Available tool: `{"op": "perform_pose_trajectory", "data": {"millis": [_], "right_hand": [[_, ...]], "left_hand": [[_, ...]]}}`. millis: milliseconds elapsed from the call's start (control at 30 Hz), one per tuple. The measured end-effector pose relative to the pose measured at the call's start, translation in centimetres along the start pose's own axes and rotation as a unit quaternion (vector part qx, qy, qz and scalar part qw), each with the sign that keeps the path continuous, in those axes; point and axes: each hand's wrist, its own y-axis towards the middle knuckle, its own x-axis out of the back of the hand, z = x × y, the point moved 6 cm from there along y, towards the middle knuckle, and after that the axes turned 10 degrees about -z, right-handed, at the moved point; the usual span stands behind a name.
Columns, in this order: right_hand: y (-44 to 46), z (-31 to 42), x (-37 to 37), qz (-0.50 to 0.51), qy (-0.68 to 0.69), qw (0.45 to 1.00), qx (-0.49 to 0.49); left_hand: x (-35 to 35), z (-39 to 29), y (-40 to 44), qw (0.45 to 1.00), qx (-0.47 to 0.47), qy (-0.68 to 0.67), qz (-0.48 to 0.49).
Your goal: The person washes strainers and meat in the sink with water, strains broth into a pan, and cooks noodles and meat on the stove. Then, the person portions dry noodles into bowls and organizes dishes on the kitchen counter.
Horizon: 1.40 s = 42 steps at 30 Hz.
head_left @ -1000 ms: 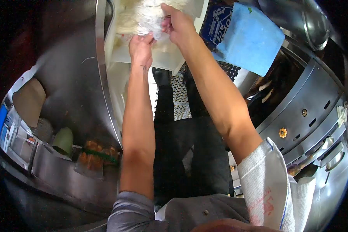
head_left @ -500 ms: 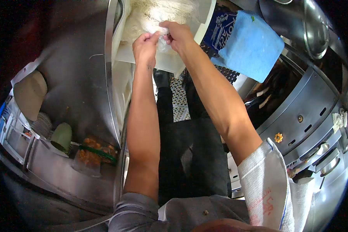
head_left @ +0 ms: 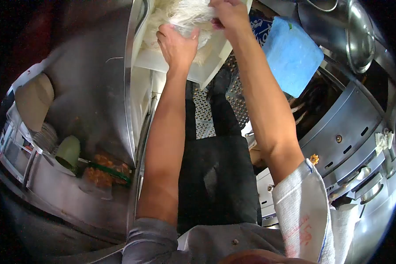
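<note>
Pale, thin noodle-like strands [head_left: 191,11] in clear plastic lie in a white bin [head_left: 207,72] at the top of the view. My left hand [head_left: 178,44] is at the near side of the bundle, its thumb and fingers spread apart against the plastic. At the bundle's right side my right hand [head_left: 229,15] is closed, with its fingertips pinching the edge of the plastic. Part of the bundle is cut off by the top of the frame.
A steel counter [head_left: 90,83] runs along the left, with a green cup [head_left: 68,152] and a bag of orange-brown food [head_left: 102,174]. To the right are a blue cloth-like block [head_left: 292,55], a steel appliance front [head_left: 345,127] and a domed metal lid [head_left: 360,39]. Perforated matting [head_left: 203,114] covers the floor.
My hands have moved apart: the right one up and to the right, while the left one opened at the plastic. The bin appears further right in the view.
</note>
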Motion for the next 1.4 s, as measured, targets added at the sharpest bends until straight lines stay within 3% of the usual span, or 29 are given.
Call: {"op": "perform_pose_trajectory", "data": {"millis": [67, 100, 200, 267, 300, 333, 367, 400, 467, 500, 600, 633, 667, 733, 867, 933, 1000, 1133, 1233, 1367, 1400], "right_hand": [[0.6, 1.4, 1.0, 0.027, -0.057, 0.998, 0.01], [1.5, 1.2, 1.1, 0.098, -0.047, 0.992, 0.071], [-0.8, 1.9, 4.4, 0.108, -0.052, 0.989, 0.09], [-3.1, 1.1, 6.0, 0.116, -0.073, 0.985, 0.105], [-4.1, 0.2, 6.6, 0.124, -0.092, 0.981, 0.116], [-5.2, -0.8, 7.2, 0.123, -0.093, 0.981, 0.116], [-6.4, -1.8, 7.7, 0.125, -0.09, 0.979, 0.135], [-7.7, -2.0, 7.9, 0.128, -0.085, 0.976, 0.156], [-10.1, -2.6, 8.9, 0.11, -0.056, 0.984, 0.128], [-11.0, -2.8, 9.5, 0.091, -0.025, 0.99, 0.101], [-12.8, -3.7, 11.1, 0.074, 0.018, 0.99, 0.118], [-13.2, -4.2, 11.5, 0.076, 0.037, 0.992, 0.099], [-13.6, -4.2, 11.6, 0.074, 0.04, 0.991, 0.101], [-14.6, -4.1, 11.4, 0.088, 0.069, 0.988, 0.105], [-14.7, -5.7, 9.9, 0.111, 0.082, 0.987, 0.077], [-13.9, -6.9, 8.7, 0.099, 0.057, 0.99, 0.087], [-13.3, -8.7, 6.6, 0.121, -0.048, 0.989, 0.075], [-12.8, -8.1, 4.1, 0.094, -0.199, 0.962, 0.16], [-12.5, -7.7, 4.6, 0.011, -0.195, 0.955, 0.221], [-11.3, -8.7, 4.7, 0.056, -0.19, 0.962, 0.188], [-10.8, -8.8, 4.4, 0.052, -0.221, 0.947, 0.227]], "left_hand": [[-1.1, 2.5, 0.2, 0.995, 0.088, 0.043, 0.031], [-0.9, 3.1, 0.0, 0.995, 0.09, 0.043, 0.028], [0.4, 4.2, -1.9, 0.99, 0.129, 0.023, 0.058], [1.4, 4.4, -4.2, 0.951, 0.259, -0.135, 0.104], [1.6, 4.0, -4.9, 0.951, 0.258, -0.137, 0.104], [1.0, 4.0, -6.6, 0.871, 0.371, -0.305, 0.109], [0.4, 3.4, -8.4, 0.75, 0.467, -0.456, 0.11], [1.0, 2.3, -8.8, 0.749, 0.468, -0.455, 0.111], [1.4, -0.6, -9.7, 0.546, 0.52, -0.649, 0.101], [1.7, -1.4, -9.9, 0.502, 0.514, -0.687, 0.107], [2.4, -3.9, -10.6, 0.478, 0.475, -0.725, 0.143], [2.4, -3.9, -10.8, 0.43, 0.474, -0.753, 0.15], [2.4, -4.0, -10.5, 0.431, 0.472, -0.754, 0.153], [2.8, -3.9, -9.9, 0.515, 0.432, -0.727, 0.142], [2.5, -1.9, -8.9, 0.509, 0.455, -0.715, 0.15], [2.0, 0.0, -8.2, 0.562, 0.46, -0.672, 0.141], [1.0, 2.9, -7.2, 0.569, 0.468, -0.659, 0.151], [-0.3, 8.1, -2.9, 0.698, 0.498, -0.511, 0.063], [-0.3, 4.7, 0.9, 0.712, 0.444, -0.539, 0.074], [-3.6, 1.0, 4.8, 0.694, 0.408, -0.578, 0.133], [-3.6, 0.8, 4.3, 0.693, 0.409, -0.578, 0.134]]}}
